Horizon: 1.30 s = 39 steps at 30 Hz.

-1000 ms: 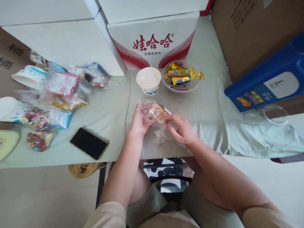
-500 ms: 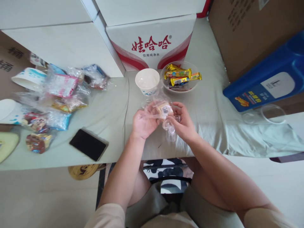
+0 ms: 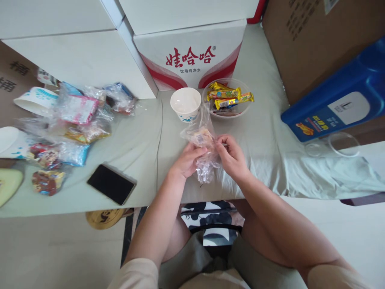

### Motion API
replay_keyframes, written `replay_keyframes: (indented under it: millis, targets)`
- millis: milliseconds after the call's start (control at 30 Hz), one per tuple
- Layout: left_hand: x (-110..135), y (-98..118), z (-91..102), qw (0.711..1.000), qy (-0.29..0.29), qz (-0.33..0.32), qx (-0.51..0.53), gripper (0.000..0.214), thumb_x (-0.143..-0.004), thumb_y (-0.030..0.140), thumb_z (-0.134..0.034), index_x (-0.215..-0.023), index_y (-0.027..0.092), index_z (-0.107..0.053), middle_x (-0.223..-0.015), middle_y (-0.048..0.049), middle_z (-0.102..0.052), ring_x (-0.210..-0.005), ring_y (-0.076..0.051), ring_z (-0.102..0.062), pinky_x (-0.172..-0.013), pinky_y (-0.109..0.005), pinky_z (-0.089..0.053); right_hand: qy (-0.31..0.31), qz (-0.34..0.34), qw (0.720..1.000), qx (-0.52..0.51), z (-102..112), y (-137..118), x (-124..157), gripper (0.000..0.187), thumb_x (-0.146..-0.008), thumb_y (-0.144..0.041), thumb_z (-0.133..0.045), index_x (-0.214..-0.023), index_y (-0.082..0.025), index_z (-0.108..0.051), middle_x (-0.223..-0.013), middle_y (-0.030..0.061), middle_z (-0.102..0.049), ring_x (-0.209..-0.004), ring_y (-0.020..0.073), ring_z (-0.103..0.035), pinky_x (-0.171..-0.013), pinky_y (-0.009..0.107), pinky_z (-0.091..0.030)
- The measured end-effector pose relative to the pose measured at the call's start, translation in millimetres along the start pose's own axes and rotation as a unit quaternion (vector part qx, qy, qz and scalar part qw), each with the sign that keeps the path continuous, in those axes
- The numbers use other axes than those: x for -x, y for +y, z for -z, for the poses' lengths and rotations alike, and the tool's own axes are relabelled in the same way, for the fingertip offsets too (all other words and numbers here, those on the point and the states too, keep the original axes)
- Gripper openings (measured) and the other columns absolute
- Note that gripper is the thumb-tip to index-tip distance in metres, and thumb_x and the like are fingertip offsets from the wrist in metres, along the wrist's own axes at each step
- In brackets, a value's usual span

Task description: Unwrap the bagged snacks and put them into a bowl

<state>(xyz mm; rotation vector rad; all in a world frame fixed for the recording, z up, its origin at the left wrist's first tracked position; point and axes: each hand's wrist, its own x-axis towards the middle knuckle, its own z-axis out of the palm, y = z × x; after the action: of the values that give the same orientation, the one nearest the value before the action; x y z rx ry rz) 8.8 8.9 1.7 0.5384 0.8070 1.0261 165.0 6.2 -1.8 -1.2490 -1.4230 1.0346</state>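
A clear plastic bag [image 3: 207,170] with a pale, orange-tinted packet [image 3: 202,137] inside is held up over the cloth between both hands. My left hand [image 3: 188,159] is closed round the bag's left side, thumb laid across it. At the bag's right edge, my right hand [image 3: 231,154] pinches the plastic between thumb and fingers. Just beyond the bag stands a white paper cup [image 3: 185,105] with a blue print. Beside the cup, a clear round bowl [image 3: 231,115] holds several yellow-wrapped snack sticks [image 3: 234,100].
Several bagged snacks [image 3: 80,108] and two tipped paper cups [image 3: 36,100] lie at the left, near a black phone [image 3: 112,184]. A white carton [image 3: 189,60] stands at the back. On the right are a blue container [image 3: 333,96] and a clear lid [image 3: 344,144].
The bag has turned in my hands, its loose end now hanging lower. My left thumb has come over the front, and my right hand has shifted to the bag's right edge.
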Motion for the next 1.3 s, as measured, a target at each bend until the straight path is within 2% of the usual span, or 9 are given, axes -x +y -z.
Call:
replay_keyframes:
  millis: [133,367,467,600,800,933,1067,1167,1300]
  targets:
    - [-0.9,-0.3,2.1,1.0,-0.004,-0.006,0.002,0.055,-0.056,0.028,-0.094,-0.106,0.016,-0.074,-0.095,-0.0083,-0.079,-0.085,-0.024,-0.076,-0.081,-0.036,-0.058,0.009,-0.043,0.999,-0.028,2.7,2.3,-1.9,0.021,-0.094,-0.042,-0.055,-0.084,-0.024,-0.052,-0.073,-0.0024,-0.054,-0.065,0.0125,-0.049,-0.061,0.026,-0.042]
    - [-1.8,-2.0,-1.4,0.999,0.039,-0.007,0.019,0.044,-0.063,0.024,-0.09,-0.103,0.016,-0.073,-0.097,-0.0083,-0.081,-0.086,-0.024,-0.078,-0.081,-0.036,-0.062,0.024,-0.045,0.998,-0.022,2.9,1.2,-1.6,0.018,-0.093,-0.039,-0.057,-0.085,-0.023,-0.052,-0.074,-0.0032,-0.056,-0.065,0.0121,-0.051,-0.063,0.027,-0.043]
    - [-2.3,-1.4,-2.9,0.997,0.075,-0.001,0.009,0.034,-0.068,0.022,-0.086,-0.098,0.017,-0.072,-0.089,-0.0052,-0.08,-0.081,-0.022,-0.077,-0.077,-0.036,-0.062,0.047,-0.022,0.999,0.014,4.8,-0.7,-1.9,0.012,-0.092,-0.035,-0.055,-0.087,-0.024,-0.053,-0.079,-0.0015,-0.059,-0.069,0.0136,-0.054,-0.067,0.029,-0.046]
    - [-3.3,-1.2,-2.9,0.995,0.099,0.003,-0.002,0.021,-0.073,0.022,-0.082,-0.09,0.018,-0.07,-0.081,-0.0017,-0.077,-0.072,-0.019,-0.075,-0.072,-0.032,-0.061,0.068,0.058,0.991,0.098,8.2,-3.5,0.0,0.004,-0.089,-0.027,-0.053,-0.087,-0.025,-0.056,-0.083,0.0012,-0.065,-0.077,0.0174,-0.059,-0.074,0.033,-0.05]
    - [-6.7,-1.0,-0.3,0.997,0.072,0.022,0.012,0.017,-0.078,0.027,-0.076,-0.09,0.017,-0.072,-0.08,-0.0033,-0.076,-0.072,-0.019,-0.074,-0.071,-0.032,-0.06,-0.026,0.125,0.979,0.161,7.6,-1.2,1.0,0.008,-0.09,-0.024,-0.052,-0.091,-0.025,-0.06,-0.089,0.0051,-0.07,-0.086,0.0221,-0.065,-0.081,0.038,-0.053]
    - [-8.4,-0.1,2.2,0.996,0.047,0.056,0.041,0.023,-0.085,0.036,-0.067,-0.094,0.017,-0.074,-0.084,-0.0055,-0.077,-0.077,-0.02,-0.074,-0.073,-0.032,-0.058,-0.041,0.104,0.982,0.155,5.4,3.7,-1.2,0.01,-0.09,-0.025,-0.054,-0.098,-0.024,-0.06,-0.097,0.0079,-0.07,-0.091,0.023,-0.065,-0.082,0.039,-0.054]
    - [-8.7,-0.4,4.3,0.997,0.005,0.067,0.042,0.034,-0.089,0.043,-0.057,-0.103,0.018,-0.075,-0.095,-0.0091,-0.079,-0.095,-0.027,-0.075,-0.087,-0.039,-0.058,-0.052,0.065,0.987,0.136,4.9,6.2,-1.7,0.017,-0.088,-0.027,-0.057,-0.104,-0.022,-0.059,-0.101,0.0089,-0.068,-0.089,0.0218,-0.063,-0.081,0.038,-0.054]
    - [-8.4,-1.2,5.2,0.997,-0.012,0.067,0.045,0.036,-0.088,0.045,-0.058,-0.104,0.017,-0.075,-0.1,-0.0106,-0.079,-0.105,-0.03,-0.074,-0.095,-0.044,-0.057,-0.06,0.055,0.987,0.137,5.5,6.3,-1.3,0.017,-0.088,-0.028,-0.058,-0.104,-0.022,-0.059,-0.102,0.0092,-0.066,-0.09,0.0218,-0.063,-0.081,0.038,-0.054]
    - [-6.8,-1.1,5.7,0.997,-0.003,0.066,0.051,0.033,-0.086,0.039,-0.065,-0.107,0.015,-0.074,-0.102,-0.0104,-0.079,-0.108,-0.028,-0.074,-0.097,-0.04,-0.056,-0.074,0.058,0.985,0.144,5.5,5.2,-0.9,0.018,-0.088,-0.03,-0.059,-0.104,-0.022,-0.058,-0.102,0.0093,-0.064,-0.091,0.0227,-0.062,-0.082,0.039,-0.053]
